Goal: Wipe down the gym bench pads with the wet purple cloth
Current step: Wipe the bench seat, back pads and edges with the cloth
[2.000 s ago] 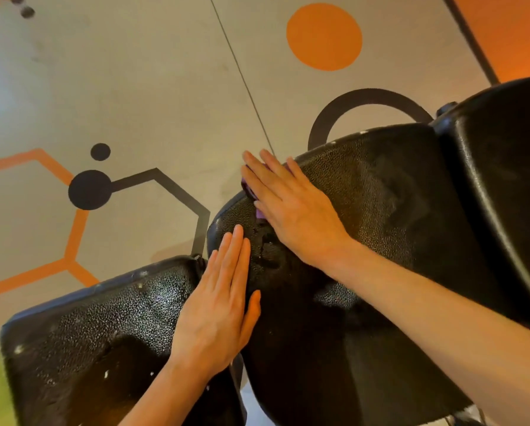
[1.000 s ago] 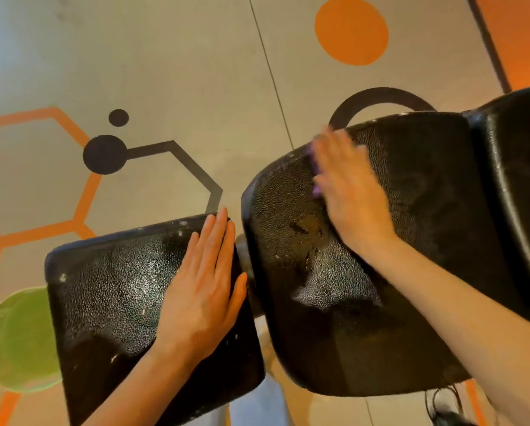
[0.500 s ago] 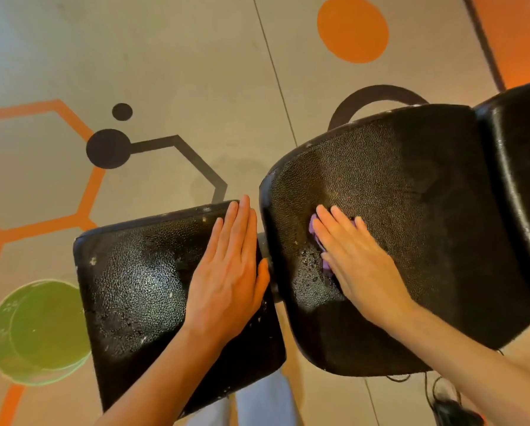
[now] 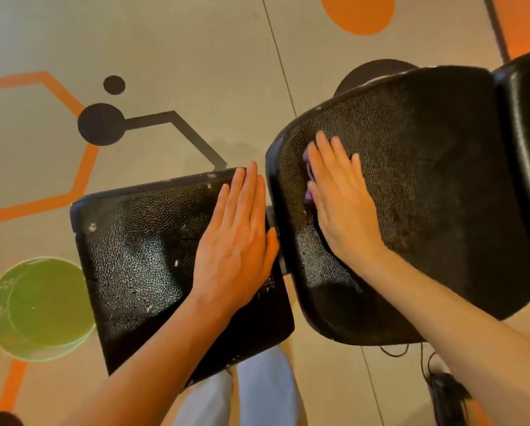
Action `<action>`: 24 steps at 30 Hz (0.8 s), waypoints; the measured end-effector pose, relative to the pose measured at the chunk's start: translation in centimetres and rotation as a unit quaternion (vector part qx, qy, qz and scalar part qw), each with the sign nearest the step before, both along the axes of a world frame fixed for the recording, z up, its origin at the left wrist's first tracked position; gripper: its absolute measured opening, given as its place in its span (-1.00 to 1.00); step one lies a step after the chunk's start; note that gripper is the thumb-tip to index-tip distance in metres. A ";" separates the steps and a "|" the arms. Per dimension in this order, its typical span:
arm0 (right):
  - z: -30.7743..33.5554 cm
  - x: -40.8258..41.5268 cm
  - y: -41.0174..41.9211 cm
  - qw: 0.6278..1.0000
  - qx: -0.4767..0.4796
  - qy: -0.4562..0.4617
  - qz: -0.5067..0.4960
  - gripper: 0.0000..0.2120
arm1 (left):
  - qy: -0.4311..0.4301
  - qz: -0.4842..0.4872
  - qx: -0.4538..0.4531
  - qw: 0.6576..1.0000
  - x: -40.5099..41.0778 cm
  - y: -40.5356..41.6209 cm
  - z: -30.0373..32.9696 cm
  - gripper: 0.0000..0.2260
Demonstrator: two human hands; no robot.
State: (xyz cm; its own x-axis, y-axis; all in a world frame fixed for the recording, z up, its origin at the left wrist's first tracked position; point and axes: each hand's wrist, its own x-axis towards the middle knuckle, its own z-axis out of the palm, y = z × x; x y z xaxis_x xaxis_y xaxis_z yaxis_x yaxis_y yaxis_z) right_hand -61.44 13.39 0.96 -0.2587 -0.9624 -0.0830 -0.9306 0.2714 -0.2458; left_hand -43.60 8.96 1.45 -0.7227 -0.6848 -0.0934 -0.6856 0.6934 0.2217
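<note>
Black textured vinyl fills the head view: two bench pads side by side, with a narrow gap between them. Your left hand (image 4: 236, 241) lies flat and open, fingers together, on the right edge of the smaller square pad (image 4: 140, 256), whose surface glistens with wet patches and carries a few pale specks. Your right hand (image 4: 339, 198) is spread flat on the larger pad (image 4: 426, 186), near that pad's left edge, pressing the purple cloth (image 4: 308, 176) beneath the palm and fingers; only a sliver of purple shows at the hand's left side, so you hold it by pressure rather than by a closed grasp. A third pad (image 4: 527, 142) adjoins the larger one at the far right. Below lies a beige floor (image 4: 180, 50) painted with orange hexagon lines, black dots, an orange disc and a green circle (image 4: 39, 309). Pale trouser legs (image 4: 257, 392) show between the pads at the bottom.
</note>
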 end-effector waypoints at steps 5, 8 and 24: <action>-0.6 2.7 5.5 0.996 0.033 0.058 0.053 -0.43 | 0.028 -0.005 0.031 0.999 0.4 -0.1 0.5 -0.41; 0.5 3.1 11.5 0.981 0.089 0.089 0.150 -0.36 | 0.028 0.001 0.035 0.999 1.9 0.2 0.8 -0.41; 0.1 2.1 1.1 0.979 0.031 0.103 0.171 -0.54 | 0.020 -0.001 0.027 0.999 2.5 0.6 0.5 -0.40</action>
State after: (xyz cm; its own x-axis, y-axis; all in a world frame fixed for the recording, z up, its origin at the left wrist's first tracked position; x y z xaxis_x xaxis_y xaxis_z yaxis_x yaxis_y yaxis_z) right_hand -59.33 14.48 1.01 0.0600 -0.9904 -0.1246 -0.9978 -0.0560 -0.0354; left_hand -41.08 9.55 1.94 -0.7281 -0.6780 -0.1004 -0.6738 0.6811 0.2866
